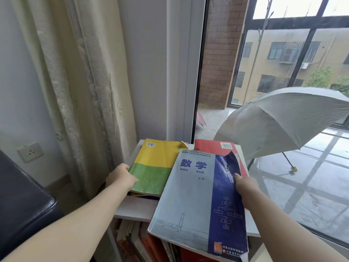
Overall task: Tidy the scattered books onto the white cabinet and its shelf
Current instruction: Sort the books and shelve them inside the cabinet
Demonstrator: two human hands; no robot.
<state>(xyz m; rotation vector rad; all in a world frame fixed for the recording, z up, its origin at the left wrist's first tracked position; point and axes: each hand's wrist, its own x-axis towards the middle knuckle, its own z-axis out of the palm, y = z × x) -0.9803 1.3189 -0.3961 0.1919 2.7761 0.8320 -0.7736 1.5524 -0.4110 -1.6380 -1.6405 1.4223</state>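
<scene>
The left hand point(120, 178) grips the yellow-and-green book point(154, 167) on the white cabinet point(136, 207). The right hand point(245, 188) holds a grey-blue maths textbook point(188, 197) by its 3 o'clock edge, overlapping a red book point(209, 146) at 1 o'clock. Shelved books point(132, 239) stand below at 7 o'clock.

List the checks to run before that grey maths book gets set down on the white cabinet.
1. Right hand grips the maths book at its right edge: ok.
2. Left hand holds the yellow-green book at its left edge: ok.
3. Maths book within the cabinet top: not ok, its near end juts past the front edge.
4. Maths book cover sound: not ok, the blue edge is torn.
5. Red book flat underneath: cannot tell, mostly covered.
6. Free room among the shelf books below: cannot tell, only partly in view.
</scene>
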